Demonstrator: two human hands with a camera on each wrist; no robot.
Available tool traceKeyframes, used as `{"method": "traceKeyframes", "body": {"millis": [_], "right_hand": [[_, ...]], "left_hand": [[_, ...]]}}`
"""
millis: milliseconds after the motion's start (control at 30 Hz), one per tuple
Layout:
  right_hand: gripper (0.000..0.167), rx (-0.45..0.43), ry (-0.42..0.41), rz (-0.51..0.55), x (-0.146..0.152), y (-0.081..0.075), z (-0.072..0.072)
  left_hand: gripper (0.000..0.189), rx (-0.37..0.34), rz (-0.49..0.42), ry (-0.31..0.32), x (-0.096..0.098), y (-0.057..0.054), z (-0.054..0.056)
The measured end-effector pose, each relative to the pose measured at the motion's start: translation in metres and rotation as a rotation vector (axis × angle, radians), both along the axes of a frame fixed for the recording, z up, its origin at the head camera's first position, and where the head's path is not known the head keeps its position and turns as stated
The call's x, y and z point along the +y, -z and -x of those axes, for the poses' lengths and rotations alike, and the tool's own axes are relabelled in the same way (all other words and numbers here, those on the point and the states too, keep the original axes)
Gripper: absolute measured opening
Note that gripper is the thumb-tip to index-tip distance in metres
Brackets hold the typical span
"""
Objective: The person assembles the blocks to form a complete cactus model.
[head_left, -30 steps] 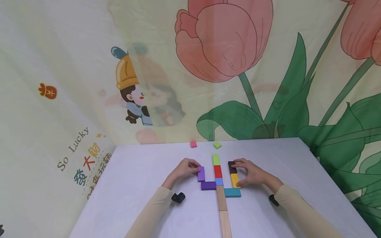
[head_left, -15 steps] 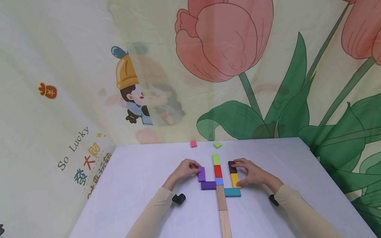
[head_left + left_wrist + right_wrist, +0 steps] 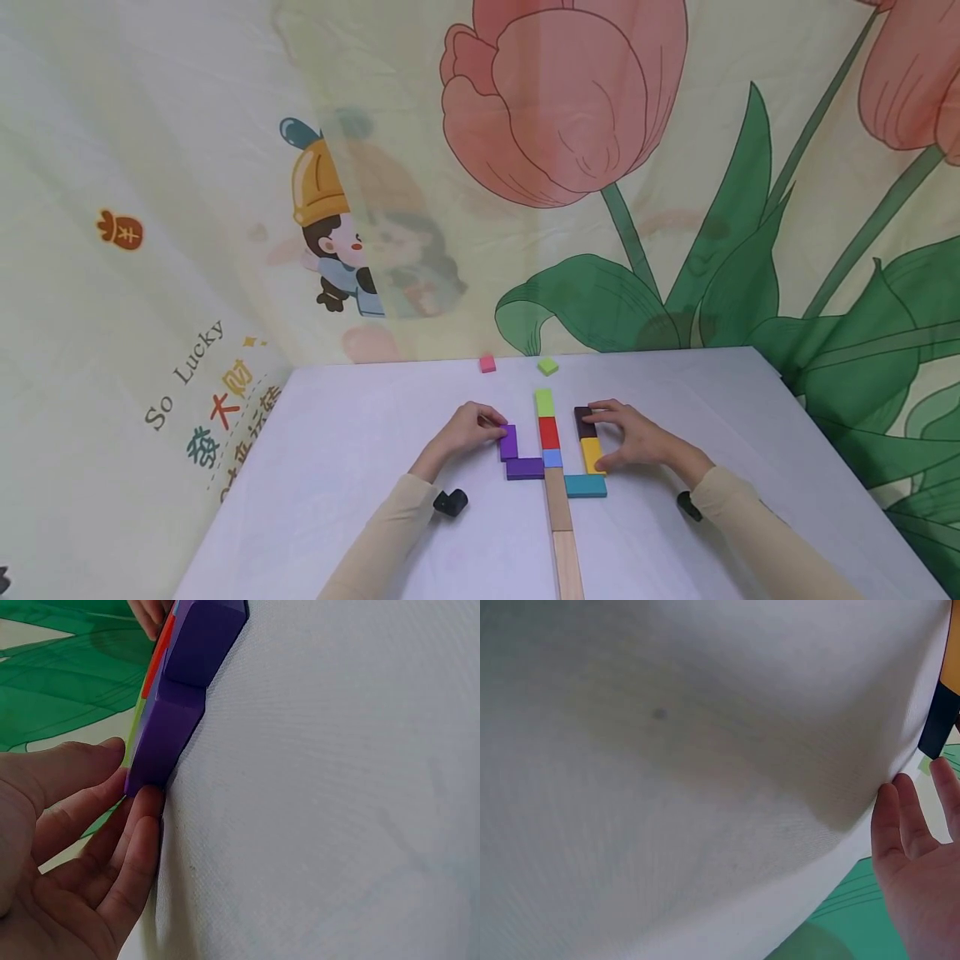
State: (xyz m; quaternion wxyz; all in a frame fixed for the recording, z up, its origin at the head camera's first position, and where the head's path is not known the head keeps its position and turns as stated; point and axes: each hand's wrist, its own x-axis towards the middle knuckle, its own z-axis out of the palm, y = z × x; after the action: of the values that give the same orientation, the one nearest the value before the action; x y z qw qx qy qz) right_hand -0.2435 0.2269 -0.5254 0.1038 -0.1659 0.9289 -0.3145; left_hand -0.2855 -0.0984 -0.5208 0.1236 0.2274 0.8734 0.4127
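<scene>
In the head view my left hand [image 3: 471,425] holds the far left end of a light purple block [image 3: 508,442], thumb at its side and fingertips at its end. The near end of this block meets a dark purple block [image 3: 525,469] lying crosswise. My right hand [image 3: 633,435] spreads along a black block [image 3: 584,422] and a yellow block [image 3: 592,456], which lie end to end. Its index fingertip is at the black block's far end, its thumb at the yellow block's near corner. The right wrist view shows its other fingertips [image 3: 886,796] on the cloth.
Between the hands runs a row: light green block [image 3: 543,402], red block [image 3: 549,432], small blue block [image 3: 552,457] and wooden blocks [image 3: 558,498]. A teal block [image 3: 586,486] abuts it on the right. Pink [image 3: 487,363] and green cubes [image 3: 548,366] lie by the white table's far edge.
The light purple block has slid slightly toward me under my left hand, closing up to the dark purple block. My right hand has kept its place.
</scene>
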Motion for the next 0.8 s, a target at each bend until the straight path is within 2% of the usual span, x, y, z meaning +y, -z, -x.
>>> {"method": "traceKeyframes", "body": {"millis": [500, 600, 667, 800], "right_hand": [[0.074, 0.002, 0.009, -0.001, -0.001, 0.0, -0.001], [0.075, -0.004, 0.012, -0.001, -0.001, 0.0, -0.001], [0.074, -0.006, 0.016, 0.0, -0.001, -0.001, -0.001], [0.074, -0.011, 0.018, 0.002, -0.001, -0.002, -0.001]], "left_hand": [[0.019, 0.008, 0.021, 0.006, 0.001, -0.004, 0.002], [0.019, 0.0, 0.001, -0.045, 0.003, -0.005, 0.009], [0.019, 0.011, -0.034, -0.107, 0.005, -0.005, 0.019], [0.021, 0.129, -0.102, -0.281, 0.01, -0.003, 0.043]]}}
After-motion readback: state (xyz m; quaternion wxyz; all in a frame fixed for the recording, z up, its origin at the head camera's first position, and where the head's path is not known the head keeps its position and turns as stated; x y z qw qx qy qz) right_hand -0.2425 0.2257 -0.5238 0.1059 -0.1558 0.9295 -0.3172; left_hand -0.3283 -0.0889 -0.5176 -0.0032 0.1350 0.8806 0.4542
